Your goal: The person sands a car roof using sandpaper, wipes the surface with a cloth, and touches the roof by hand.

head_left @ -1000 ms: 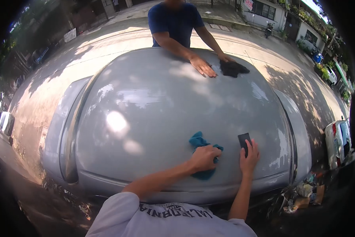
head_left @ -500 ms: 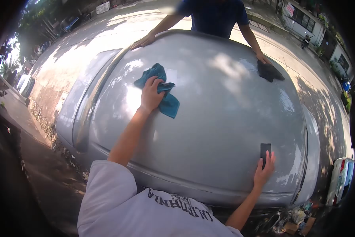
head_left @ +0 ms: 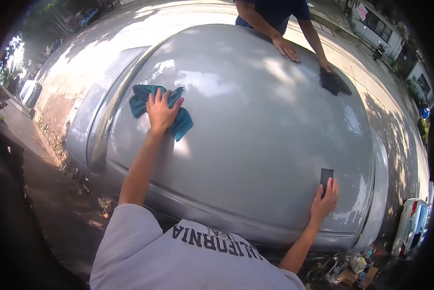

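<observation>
Splayed left hand (head_left: 161,116) is extending wiping leftward across grey car roof (head_left: 246,140) with crumpled teal cloth (head_left: 182,126); right hand (head_left: 324,202) is gripping rectangular black block (head_left: 326,176).

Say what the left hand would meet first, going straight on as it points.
Beyond the teal cloth under the left hand, the way looks free across the roof, though depth is unclear.

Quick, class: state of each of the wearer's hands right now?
Left hand: open, spread on the teal cloth.
Right hand: on the black block; whether it grips cannot be told.
</observation>
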### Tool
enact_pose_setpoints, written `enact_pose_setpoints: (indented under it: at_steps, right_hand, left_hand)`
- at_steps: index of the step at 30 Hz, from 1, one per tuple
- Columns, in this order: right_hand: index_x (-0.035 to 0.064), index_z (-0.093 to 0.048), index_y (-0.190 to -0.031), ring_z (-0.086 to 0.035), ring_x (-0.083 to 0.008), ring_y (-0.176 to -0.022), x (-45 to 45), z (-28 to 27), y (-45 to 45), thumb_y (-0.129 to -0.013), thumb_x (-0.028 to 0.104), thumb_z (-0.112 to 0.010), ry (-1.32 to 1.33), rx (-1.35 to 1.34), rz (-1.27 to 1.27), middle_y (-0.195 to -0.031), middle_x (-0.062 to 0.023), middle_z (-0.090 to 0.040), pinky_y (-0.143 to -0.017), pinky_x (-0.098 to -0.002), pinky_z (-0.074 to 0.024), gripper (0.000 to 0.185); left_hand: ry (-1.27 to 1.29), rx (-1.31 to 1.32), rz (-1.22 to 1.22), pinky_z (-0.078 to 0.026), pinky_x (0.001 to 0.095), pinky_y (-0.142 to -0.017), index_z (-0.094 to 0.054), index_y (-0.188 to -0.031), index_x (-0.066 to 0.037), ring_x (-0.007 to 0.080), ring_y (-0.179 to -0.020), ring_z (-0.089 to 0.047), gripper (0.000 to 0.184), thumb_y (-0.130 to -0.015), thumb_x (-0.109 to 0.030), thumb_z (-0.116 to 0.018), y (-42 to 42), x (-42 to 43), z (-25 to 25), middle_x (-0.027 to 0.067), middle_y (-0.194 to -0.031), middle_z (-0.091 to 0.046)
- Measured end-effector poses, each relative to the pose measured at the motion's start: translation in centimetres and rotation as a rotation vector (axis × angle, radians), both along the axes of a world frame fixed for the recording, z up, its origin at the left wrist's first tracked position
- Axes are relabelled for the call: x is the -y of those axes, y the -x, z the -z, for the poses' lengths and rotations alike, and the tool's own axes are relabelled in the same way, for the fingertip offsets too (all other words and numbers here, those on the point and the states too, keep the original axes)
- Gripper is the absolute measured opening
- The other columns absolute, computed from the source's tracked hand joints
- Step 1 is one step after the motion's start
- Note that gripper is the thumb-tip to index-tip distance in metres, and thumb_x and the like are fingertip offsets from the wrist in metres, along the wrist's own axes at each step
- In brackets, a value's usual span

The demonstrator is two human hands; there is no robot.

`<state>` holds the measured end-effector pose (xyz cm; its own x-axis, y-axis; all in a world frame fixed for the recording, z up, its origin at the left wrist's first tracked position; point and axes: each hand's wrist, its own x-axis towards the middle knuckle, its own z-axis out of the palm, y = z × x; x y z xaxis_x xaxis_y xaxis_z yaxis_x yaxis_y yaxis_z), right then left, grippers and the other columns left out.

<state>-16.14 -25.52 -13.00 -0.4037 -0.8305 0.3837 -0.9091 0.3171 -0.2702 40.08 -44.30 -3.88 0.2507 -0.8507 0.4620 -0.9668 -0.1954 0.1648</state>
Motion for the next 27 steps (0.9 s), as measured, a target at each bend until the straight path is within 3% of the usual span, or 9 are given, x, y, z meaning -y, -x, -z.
enact_pose_setpoints:
  at_steps: [2, 3, 9, 10, 12, 15, 20, 25, 27]
  right_hand:
    - [0.0171, -0.051, -0.141, -0.037, -0.0285, -0.140, 0.1, 0.4, 0.4, -0.100, 0.037, -0.051, 0.031, 0.029, -0.026, -0.151, -0.0057, -0.044, -0.112, -0.0507, -0.0254, 0.045]
    - [0.0167, -0.053, -0.140, -0.038, -0.0290, -0.140, 0.0, 0.5, 0.6, -0.099, 0.036, -0.052, 0.056, 0.084, -0.054, -0.150, -0.0065, -0.045, -0.112, -0.0508, -0.0255, 0.045]
    - [0.0147, -0.054, -0.139, -0.036, -0.0323, -0.141, 0.1, 0.7, 0.6, -0.099, 0.034, -0.053, 0.037, 0.145, -0.034, -0.150, -0.0079, -0.045, -0.115, -0.0509, -0.0225, 0.044]
    - [0.0147, -0.054, -0.139, -0.036, -0.0323, -0.141, 0.1, 0.9, 0.7, -0.099, 0.034, -0.053, 0.043, 0.141, -0.043, -0.150, -0.0079, -0.045, -0.115, -0.0509, -0.0225, 0.044]
    - [0.0140, -0.053, -0.140, -0.035, -0.0335, -0.142, 0.2, 1.4, 1.1, -0.099, 0.034, -0.053, 0.078, 0.186, -0.086, -0.151, -0.0084, -0.044, -0.115, -0.0530, -0.0201, 0.045]
    - [0.0102, -0.054, -0.138, -0.038, -0.0346, -0.140, -0.1, 0.6, 0.6, -0.100, 0.031, -0.053, 0.072, 0.160, -0.072, -0.149, -0.0126, -0.046, -0.114, -0.0470, -0.0266, 0.043]
    - [0.0112, -0.052, -0.140, -0.035, -0.0341, -0.142, 0.0, 1.2, 1.5, -0.099, 0.033, -0.053, 0.085, 0.207, -0.103, -0.150, -0.0111, -0.045, -0.115, -0.0514, -0.0223, 0.046]
    - [0.0105, -0.052, -0.139, -0.037, -0.0346, -0.141, 0.0, 1.2, 1.2, -0.099, 0.030, -0.054, 0.064, 0.210, -0.100, -0.149, -0.0116, -0.045, -0.114, -0.0492, -0.0249, 0.045]
    - [0.0103, -0.053, -0.139, -0.037, -0.0347, -0.140, -0.1, 1.2, 1.4, -0.098, 0.029, -0.055, 0.099, 0.220, -0.117, -0.149, -0.0115, -0.045, -0.114, -0.0494, -0.0256, 0.045]
  left_hand:
    - [0.007, -0.042, 0.290, -0.022, 0.0567, -0.114, -0.058, -0.131, -0.017, 0.0449, -0.141, -0.028, 0.061, -0.087, -0.059, -0.062, 8.4, -1.2, 0.0, 0.0172, -0.150, -0.041]
    - [0.064, -0.064, 0.450, -0.022, 0.0594, -0.113, -0.061, -0.126, -0.014, 0.0468, -0.139, -0.030, 0.064, -0.084, -0.062, -0.063, 12.1, -1.7, 0.7, 0.0191, -0.146, -0.044]
    - [-0.227, -0.102, 1.302, -0.018, 0.0560, -0.118, -0.060, -0.127, -0.016, 0.0391, -0.145, -0.023, 0.061, -0.083, -0.057, -0.067, 29.2, -8.8, 3.3, 0.0134, -0.152, -0.039]
    - [-0.273, -0.082, 1.410, -0.017, 0.0549, -0.119, -0.060, -0.127, -0.019, 0.0350, -0.145, -0.026, 0.055, -0.084, -0.052, -0.068, 30.3, -9.1, 3.3, 0.0111, -0.151, -0.040]
    - [-0.231, -0.049, 1.401, -0.018, 0.0550, -0.119, -0.060, -0.127, -0.023, 0.0309, -0.143, -0.031, 0.048, -0.086, -0.047, -0.067, 30.6, -6.6, 3.3, 0.0088, -0.148, -0.044]
    - [-0.127, -0.082, 1.120, -0.019, 0.0588, -0.117, -0.058, -0.128, -0.024, 0.0295, -0.139, -0.037, 0.044, -0.089, -0.041, -0.065, 26.7, 1.7, 2.8, 0.0065, -0.140, -0.050]
    - [-0.024, -0.124, 0.379, -0.019, 0.0616, -0.115, -0.057, -0.132, -0.026, 0.0323, -0.142, -0.032, 0.047, -0.090, -0.047, -0.060, 8.2, 11.2, 0.6, 0.0084, -0.147, -0.045]
    - [0.009, -0.109, -0.119, -0.022, 0.0597, -0.115, -0.056, -0.134, -0.023, 0.0332, -0.139, -0.038, 0.052, -0.090, -0.052, -0.056, -11.0, 6.9, 0.2, 0.0088, -0.146, -0.048]
    - [-0.024, -0.181, -0.243, -0.023, 0.0610, -0.114, -0.055, -0.135, -0.024, 0.0288, -0.138, -0.041, 0.053, -0.092, -0.053, -0.054, -15.5, 2.9, -0.1, 0.0085, -0.144, -0.051]
